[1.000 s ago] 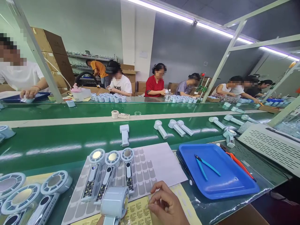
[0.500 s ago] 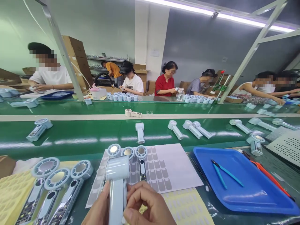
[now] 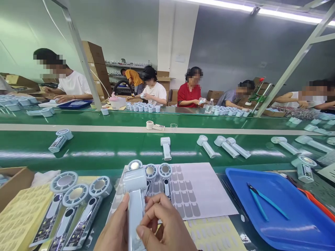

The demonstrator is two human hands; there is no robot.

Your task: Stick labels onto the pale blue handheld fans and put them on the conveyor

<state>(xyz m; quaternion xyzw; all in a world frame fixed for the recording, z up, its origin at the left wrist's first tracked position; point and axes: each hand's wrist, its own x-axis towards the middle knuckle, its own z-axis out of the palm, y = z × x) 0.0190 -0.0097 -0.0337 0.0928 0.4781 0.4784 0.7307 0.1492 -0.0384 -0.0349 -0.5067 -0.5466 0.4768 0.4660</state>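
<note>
A pale blue handheld fan (image 3: 136,202) stands upright at the bottom centre, held by both hands. My left hand (image 3: 113,230) wraps its handle from the left. My right hand (image 3: 164,226) pinches the handle from the right, thumb and fingertips on its side. Behind it, three open fan halves (image 3: 157,174) lie on a grey sticker sheet (image 3: 193,190). Three more open fan halves (image 3: 70,205) lie to the left on a yellow label sheet (image 3: 18,219).
A blue tray (image 3: 300,226) with blue cutters (image 3: 264,204) sits at the right, beside orange-handled pliers (image 3: 316,204). Assembled fans (image 3: 166,148) ride the green conveyor belt (image 3: 104,150). A cardboard box (image 3: 12,184) is at the left. Several people work across the belt.
The fan came up from low and tilted to upright between both hands, and my right hand left the label sheet and closed on its handle. The view swung left.
</note>
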